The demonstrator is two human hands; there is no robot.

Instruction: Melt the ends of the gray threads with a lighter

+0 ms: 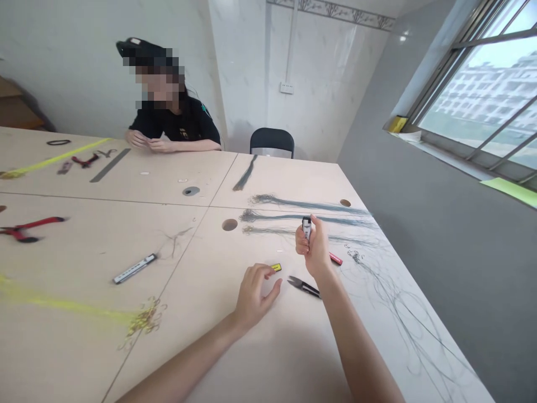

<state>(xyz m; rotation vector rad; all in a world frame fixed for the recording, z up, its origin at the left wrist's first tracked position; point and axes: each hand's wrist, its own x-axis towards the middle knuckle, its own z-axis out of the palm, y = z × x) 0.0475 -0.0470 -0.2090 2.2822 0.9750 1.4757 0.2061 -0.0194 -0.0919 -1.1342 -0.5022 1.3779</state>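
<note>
Well, right hand (312,249) clamping a small black-and-white plastic case (306,228) upright — left hand (255,296) resting open, empty, just beside a small yellow-and-black plastic piece (276,267), black metal snips (302,286) lying between them on the pale laminate surface (210,358).

Left forearm (180,375) bare; right forearm (361,352) bare
</note>
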